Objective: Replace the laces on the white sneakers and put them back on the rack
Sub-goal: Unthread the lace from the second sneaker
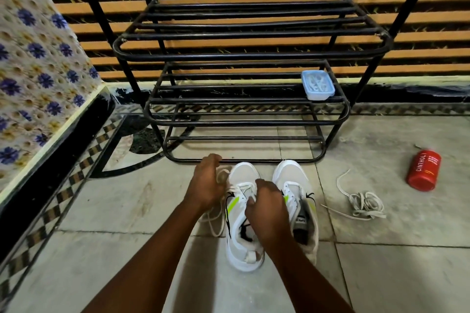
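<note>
Step in hand, I'd say: lacing the left sneaker [243,173]. It sits on the floor just near of the black shoe rack [254,54], with the right sneaker [292,173] just beside it. Left hand [206,183] fingers are curled round the lace [216,221], drawn out left. Right hand [267,211] fingers pinch it over the eyelets. A loose lace pile [363,204] lies on the floor to the right. Next move likely needs an even pull through the next eyelet. Neither shoe is racked yet.
</note>
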Demonstrator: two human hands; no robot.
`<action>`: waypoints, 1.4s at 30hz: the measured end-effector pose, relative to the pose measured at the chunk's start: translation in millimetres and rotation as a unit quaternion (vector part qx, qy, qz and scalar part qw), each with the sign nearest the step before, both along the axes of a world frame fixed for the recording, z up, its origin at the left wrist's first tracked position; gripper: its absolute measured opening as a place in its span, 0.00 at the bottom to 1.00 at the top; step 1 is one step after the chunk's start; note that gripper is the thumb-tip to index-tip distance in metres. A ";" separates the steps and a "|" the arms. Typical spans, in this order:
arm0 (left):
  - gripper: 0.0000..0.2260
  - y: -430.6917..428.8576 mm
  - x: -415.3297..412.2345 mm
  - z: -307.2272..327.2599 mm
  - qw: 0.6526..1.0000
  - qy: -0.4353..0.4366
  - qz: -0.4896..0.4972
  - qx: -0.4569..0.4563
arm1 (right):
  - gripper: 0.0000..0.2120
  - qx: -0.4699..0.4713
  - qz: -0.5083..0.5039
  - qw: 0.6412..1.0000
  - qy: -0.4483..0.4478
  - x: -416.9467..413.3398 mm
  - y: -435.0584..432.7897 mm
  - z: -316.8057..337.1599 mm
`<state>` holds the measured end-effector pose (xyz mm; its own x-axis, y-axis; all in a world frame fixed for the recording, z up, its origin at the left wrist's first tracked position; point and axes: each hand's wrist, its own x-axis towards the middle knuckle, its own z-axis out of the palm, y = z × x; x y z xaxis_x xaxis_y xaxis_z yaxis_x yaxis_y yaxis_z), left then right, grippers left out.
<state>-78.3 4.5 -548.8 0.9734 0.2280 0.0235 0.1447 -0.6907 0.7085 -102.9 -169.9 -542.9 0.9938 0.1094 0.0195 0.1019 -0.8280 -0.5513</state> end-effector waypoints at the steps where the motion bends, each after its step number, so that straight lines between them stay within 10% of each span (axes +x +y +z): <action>1: 0.24 -1.2 -3.3 -2.8 0.999 0.008 -0.030 -0.014 | 0.19 0.007 0.021 1.000 -0.001 5.4 -1.4 1.0; 11: 0.28 -2.1 -11.7 -40.0 0.984 0.066 -0.156 -0.048 | 0.15 -0.084 0.174 0.976 0.104 45.1 0.6 5.1; 17: 0.24 -9.4 -15.9 -23.0 0.956 0.072 -0.164 0.232 | 0.13 -0.162 0.188 0.961 0.118 58.4 10.4 1.6; 28: 0.31 -22.7 -17.7 -9.4 0.924 0.126 -0.154 0.327 | 0.12 0.124 0.067 0.980 0.142 73.9 -5.4 -8.1; 38: 0.31 -22.9 -11.0 -7.1 0.909 0.147 -0.163 0.354 | 0.03 -0.164 0.301 0.936 0.081 82.5 5.4 -3.0; 42: 0.32 -22.6 -10.6 -4.5 0.904 0.159 -0.173 0.357 | 0.09 0.010 0.207 0.970 0.126 84.4 3.7 -9.7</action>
<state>-88.9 -18.2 -553.4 0.9669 -0.0546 -0.2492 -0.0499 -0.9984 0.0251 -18.5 -166.2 -552.6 0.8384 0.5022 -0.2118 0.2834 -0.7337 -0.6176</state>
